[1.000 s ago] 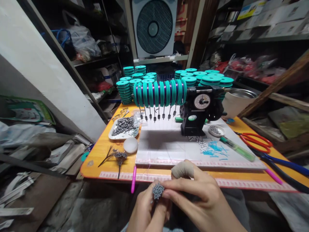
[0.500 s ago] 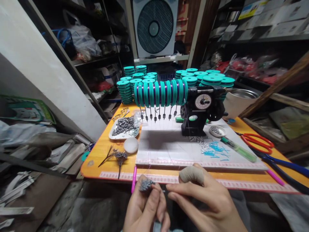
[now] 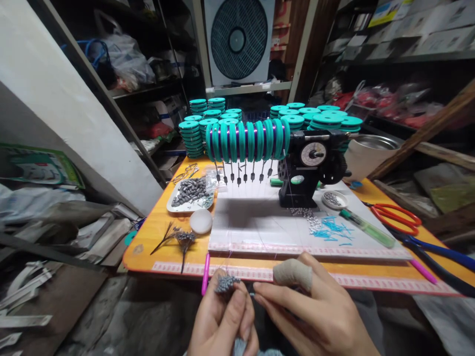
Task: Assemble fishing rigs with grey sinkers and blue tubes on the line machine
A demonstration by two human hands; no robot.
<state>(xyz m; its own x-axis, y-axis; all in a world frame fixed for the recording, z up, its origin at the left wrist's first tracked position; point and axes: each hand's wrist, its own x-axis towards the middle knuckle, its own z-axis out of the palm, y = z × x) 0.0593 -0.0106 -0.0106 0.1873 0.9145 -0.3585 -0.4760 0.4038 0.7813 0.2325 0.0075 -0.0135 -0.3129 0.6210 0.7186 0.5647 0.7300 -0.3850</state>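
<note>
My left hand (image 3: 228,316), at the near table edge, is closed around a bundle of small grey beads on thin stems (image 3: 227,284). Just right of it, my right hand (image 3: 304,306) pinches with thumb and forefinger; a tiny piece shows at the tips, too small to name. A beige wrap (image 3: 293,274) covers one bent finger of that hand. Fine thread rises from the left hand toward a black winding machine (image 3: 311,163). Its shaft carries a row of teal spools (image 3: 247,141) wound with purple line. Black beaded wires (image 3: 238,178) dangle under them.
A white tray of dark sinkers (image 3: 170,205) and a white round lid (image 3: 201,221) stand left. On the white board (image 3: 252,237) lie blue tubes (image 3: 334,230) and a green-handled tool (image 3: 367,228). Red-handled scissors (image 3: 397,220) and blue-handled pliers (image 3: 441,249) lie right. Teal spool stacks (image 3: 211,116) stand behind.
My right hand has shifted slightly left, its fingertips closer to my left hand. The left hand keeps its hold on the grey bundle, almost still.
</note>
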